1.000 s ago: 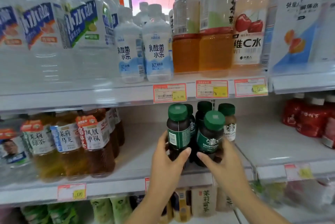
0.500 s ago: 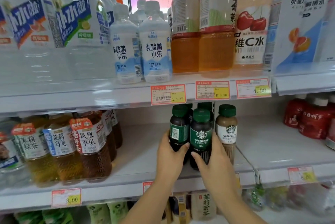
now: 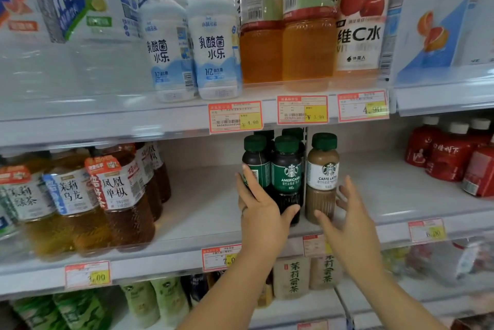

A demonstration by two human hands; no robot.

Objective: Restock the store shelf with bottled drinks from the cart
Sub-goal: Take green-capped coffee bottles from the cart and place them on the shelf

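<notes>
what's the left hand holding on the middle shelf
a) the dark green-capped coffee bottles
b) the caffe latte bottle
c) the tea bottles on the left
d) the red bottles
a: the left hand wraps round the dark coffee bottles, fingers on the left one and thumb across the americano's base, while the right hand is spread open beside the caffe latte bottle.

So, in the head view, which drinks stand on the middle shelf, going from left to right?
Tea bottles → dark coffee bottles with green caps, gripped by the left hand → latte bottle → red bottles.
</notes>
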